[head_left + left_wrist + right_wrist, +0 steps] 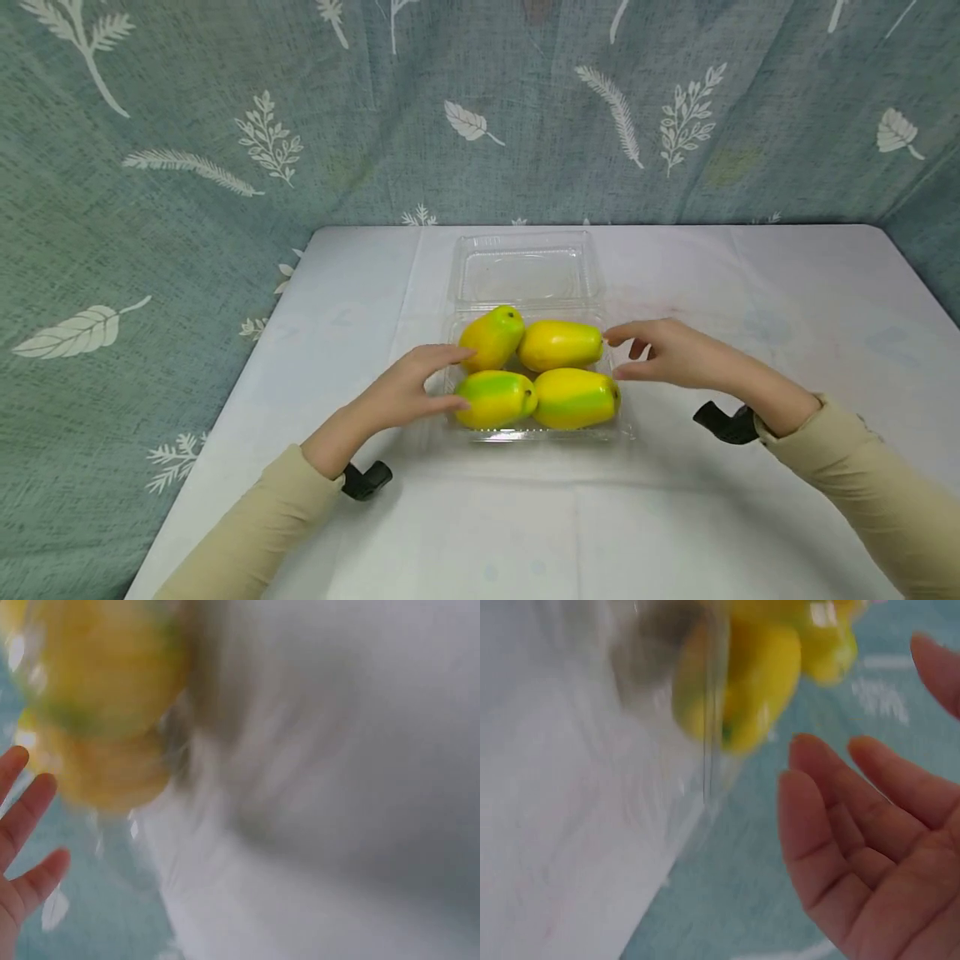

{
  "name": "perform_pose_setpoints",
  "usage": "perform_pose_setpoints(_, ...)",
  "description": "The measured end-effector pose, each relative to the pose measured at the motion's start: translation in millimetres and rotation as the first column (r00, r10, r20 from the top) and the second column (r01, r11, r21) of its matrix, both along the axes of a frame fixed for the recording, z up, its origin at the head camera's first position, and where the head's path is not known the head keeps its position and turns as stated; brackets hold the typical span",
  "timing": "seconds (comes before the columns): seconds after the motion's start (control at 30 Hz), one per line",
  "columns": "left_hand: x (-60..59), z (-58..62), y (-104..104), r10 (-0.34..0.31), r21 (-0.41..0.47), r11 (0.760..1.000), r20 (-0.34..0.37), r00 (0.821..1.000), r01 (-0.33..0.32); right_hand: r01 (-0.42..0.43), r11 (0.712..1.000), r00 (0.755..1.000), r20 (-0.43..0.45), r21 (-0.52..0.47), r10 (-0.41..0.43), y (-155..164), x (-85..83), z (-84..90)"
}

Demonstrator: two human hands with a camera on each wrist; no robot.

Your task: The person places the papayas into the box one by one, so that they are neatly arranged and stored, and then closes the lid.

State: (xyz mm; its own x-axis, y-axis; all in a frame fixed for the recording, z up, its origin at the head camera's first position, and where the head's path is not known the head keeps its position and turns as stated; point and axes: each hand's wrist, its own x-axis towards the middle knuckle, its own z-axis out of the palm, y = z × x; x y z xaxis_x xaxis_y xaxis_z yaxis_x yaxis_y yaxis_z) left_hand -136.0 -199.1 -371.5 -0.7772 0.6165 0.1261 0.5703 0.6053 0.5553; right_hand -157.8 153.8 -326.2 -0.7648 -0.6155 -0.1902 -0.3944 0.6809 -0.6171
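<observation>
A clear plastic clamshell box [624, 429] sits mid-table with its lid [525, 273] folded back flat behind it. Several yellow-green mangoes [573, 398] fill its tray. My left hand [420, 386] hovers at the box's left side, fingers straight, fingertips close to the near-left mango [495, 398]. My right hand [663, 352] hovers at the right side, fingers loosely extended toward the far-right mango [558, 344]. Neither hand holds anything. The left wrist view shows blurred mangoes [105, 697] and my fingers [26, 814]; the right wrist view shows the open palm [877, 847] beside the box wall [709, 727].
The white table [480, 517] is backed and flanked by a teal leaf-print curtain [187, 150]. Black wrist-camera mounts [366, 481] hang under both forearms.
</observation>
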Motion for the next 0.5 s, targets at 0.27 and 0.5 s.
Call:
perform_pose_setpoints(0.27,-42.4,22.7,-19,0.221,0.049,0.971,0.208,0.953,-0.236,0.27,0.956,0.961,0.089,-0.116,-0.261,20,-49.6,0.1)
perform_pose_setpoints(0.5,-83.4,25.0,-9,0.412,-0.043,0.898,0.433,0.802,-0.438,0.524,0.781,0.821,0.444,-0.339,-0.358,20,-87.4,-30.5)
